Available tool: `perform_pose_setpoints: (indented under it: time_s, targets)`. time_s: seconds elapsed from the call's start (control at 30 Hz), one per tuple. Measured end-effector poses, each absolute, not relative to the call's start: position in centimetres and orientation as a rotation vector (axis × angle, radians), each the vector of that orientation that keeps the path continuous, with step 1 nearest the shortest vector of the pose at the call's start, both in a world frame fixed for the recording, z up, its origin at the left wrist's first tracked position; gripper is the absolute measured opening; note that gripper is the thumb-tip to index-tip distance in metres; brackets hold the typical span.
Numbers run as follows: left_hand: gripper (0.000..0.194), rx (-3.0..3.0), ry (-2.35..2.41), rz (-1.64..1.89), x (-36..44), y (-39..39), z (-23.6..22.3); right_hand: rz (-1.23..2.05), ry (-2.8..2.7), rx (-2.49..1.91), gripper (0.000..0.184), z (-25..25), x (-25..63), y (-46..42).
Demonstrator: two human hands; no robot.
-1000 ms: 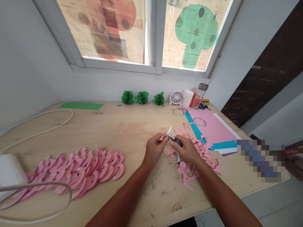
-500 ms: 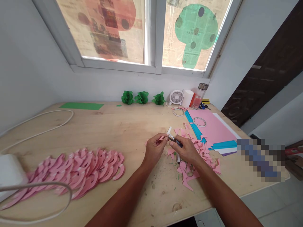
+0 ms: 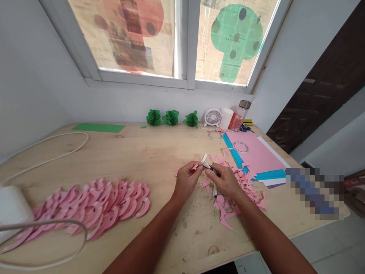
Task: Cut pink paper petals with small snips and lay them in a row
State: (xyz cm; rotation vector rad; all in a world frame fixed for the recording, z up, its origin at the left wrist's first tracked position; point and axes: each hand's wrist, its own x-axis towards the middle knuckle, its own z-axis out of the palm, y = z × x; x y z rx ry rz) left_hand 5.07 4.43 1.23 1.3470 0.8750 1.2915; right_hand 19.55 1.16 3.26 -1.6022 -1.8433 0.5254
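My left hand [image 3: 186, 176] is closed on a folded piece of pink paper [image 3: 195, 168], most of it hidden by the fingers. A short white strip [image 3: 204, 157] stands up just past the fingertips. My right hand [image 3: 224, 178] is closed around a small dark-handled tool [image 3: 213, 171]; its pale tip meets the white strip between the hands. What kind of tool it is I cannot make out. Pink paper scraps [image 3: 248, 182] lie around and beyond my right hand. A large bunch of curved pink paper pieces [image 3: 99, 205] is spread on the table to the left.
Along the wall stand green paper flowers [image 3: 171, 118], a small white fan [image 3: 212, 117] and a glass bottle [image 3: 240, 117]. Coloured sheets [image 3: 259, 154] with a tape roll [image 3: 240, 147] lie at right. A white cable [image 3: 82, 232] loops at left; a green strip [image 3: 98, 127] lies behind.
Both hands stay almost in place. The dark tool and the white strip have shifted very slightly; the things on the table have not moved.
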Motion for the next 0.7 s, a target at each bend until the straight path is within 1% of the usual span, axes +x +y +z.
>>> perform_pose_setpoints:
  time_s: [0.4, 0.7]
  targets:
    - [0.019, 1.236, 0.838, 1.249, 5.2, 4.26, 1.44, 0.519, -1.824, -1.621, 0.04, 3.51, 19.47, 1.04]
    - [0.019, 1.259, 0.851, 1.262, 5.21, 4.22, 1.51, 0.479, -1.82, -1.633, 0.041, 3.33, 19.48, 1.13]
